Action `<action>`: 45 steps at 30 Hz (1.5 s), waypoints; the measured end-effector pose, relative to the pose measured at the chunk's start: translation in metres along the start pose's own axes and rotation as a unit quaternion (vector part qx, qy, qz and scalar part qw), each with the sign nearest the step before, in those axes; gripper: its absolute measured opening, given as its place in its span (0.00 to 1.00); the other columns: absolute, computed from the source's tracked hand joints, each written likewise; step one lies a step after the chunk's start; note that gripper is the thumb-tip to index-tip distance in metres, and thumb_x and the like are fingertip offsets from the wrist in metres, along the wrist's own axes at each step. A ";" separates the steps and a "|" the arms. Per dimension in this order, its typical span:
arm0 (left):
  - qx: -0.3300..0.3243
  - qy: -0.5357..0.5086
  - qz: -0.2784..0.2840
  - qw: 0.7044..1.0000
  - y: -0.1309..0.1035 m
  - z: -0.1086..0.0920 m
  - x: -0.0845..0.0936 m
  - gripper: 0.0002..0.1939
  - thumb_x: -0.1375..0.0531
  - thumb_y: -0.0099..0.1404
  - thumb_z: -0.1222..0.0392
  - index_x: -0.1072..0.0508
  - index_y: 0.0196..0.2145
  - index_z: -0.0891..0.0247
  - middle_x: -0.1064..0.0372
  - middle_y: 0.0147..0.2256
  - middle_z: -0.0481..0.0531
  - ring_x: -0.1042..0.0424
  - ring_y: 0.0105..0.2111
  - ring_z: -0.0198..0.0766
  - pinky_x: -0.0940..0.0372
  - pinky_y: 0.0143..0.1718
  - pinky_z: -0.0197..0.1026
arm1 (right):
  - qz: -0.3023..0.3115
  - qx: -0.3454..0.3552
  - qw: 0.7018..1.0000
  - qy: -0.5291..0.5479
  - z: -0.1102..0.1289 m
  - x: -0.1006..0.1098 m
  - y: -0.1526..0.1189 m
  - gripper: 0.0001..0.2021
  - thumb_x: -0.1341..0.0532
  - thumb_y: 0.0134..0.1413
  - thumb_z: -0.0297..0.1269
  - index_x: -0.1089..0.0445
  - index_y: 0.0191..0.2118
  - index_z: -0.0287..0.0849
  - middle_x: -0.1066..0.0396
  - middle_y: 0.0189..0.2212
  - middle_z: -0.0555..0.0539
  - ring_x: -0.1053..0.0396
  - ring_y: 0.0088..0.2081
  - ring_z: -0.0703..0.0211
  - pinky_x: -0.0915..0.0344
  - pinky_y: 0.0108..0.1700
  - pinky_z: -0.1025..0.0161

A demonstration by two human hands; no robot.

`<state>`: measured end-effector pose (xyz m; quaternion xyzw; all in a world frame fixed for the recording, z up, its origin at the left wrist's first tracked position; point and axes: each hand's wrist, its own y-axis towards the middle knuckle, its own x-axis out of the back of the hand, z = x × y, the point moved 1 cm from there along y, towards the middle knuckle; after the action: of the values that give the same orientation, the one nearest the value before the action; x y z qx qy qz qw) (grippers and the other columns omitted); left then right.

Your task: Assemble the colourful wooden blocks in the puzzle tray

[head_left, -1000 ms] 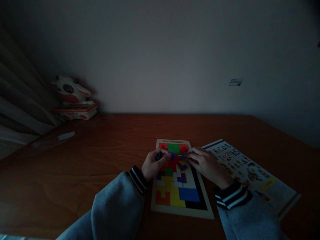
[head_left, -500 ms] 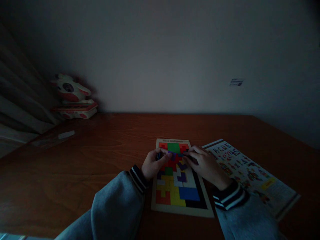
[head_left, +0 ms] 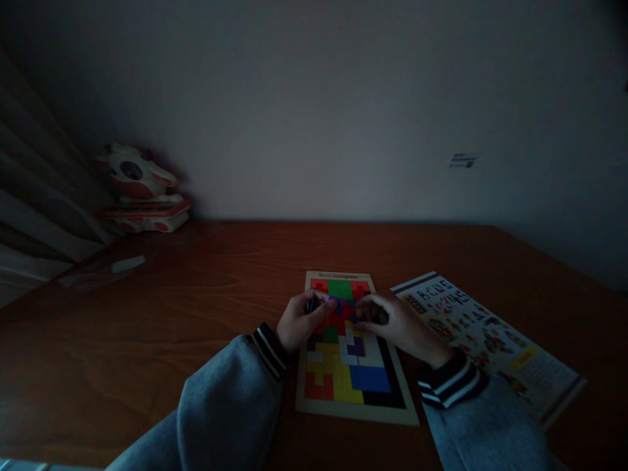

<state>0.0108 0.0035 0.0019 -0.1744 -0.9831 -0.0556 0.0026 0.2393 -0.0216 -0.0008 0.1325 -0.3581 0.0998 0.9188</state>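
A puzzle board with a pale wooden frame lies on the table, filled with coloured block pieces. My left hand is closed over its upper left part, pinching a purple piece between thumb and fingers. My right hand hovers over the board's right side, its fingers curved and apart. Its thumb partly covers loose small pieces near the upper middle, and whether it touches them is hard to see. Lower down are a blue piece, yellow pieces and a red-orange piece.
A printed sheet with coloured figures lies right of the board, partly under my right sleeve. A cow-shaped toy stands at the table's far left by a curtain. A small white strip lies near it.
My right hand's fingers have spread and the thumb has moved down and left over a loose purple piece. My left hand stays in place with its purple piece.
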 end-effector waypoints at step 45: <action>0.004 -0.014 0.009 1.000 0.000 -0.001 -0.002 0.20 0.34 0.58 0.44 0.28 0.33 0.66 0.34 0.25 0.46 0.39 0.24 0.30 0.42 0.28 0.35 | -0.134 -0.051 0.988 -0.048 -0.017 -0.009 0.008 0.18 0.40 0.57 0.56 0.28 0.40 0.45 0.30 0.33 0.46 0.32 0.34 0.54 0.34 0.37 0.56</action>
<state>0.0123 0.0024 0.0031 -0.1841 -0.9816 -0.0492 -0.0103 0.2415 -0.0099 -0.0172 0.1370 -0.3851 -0.0492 0.9113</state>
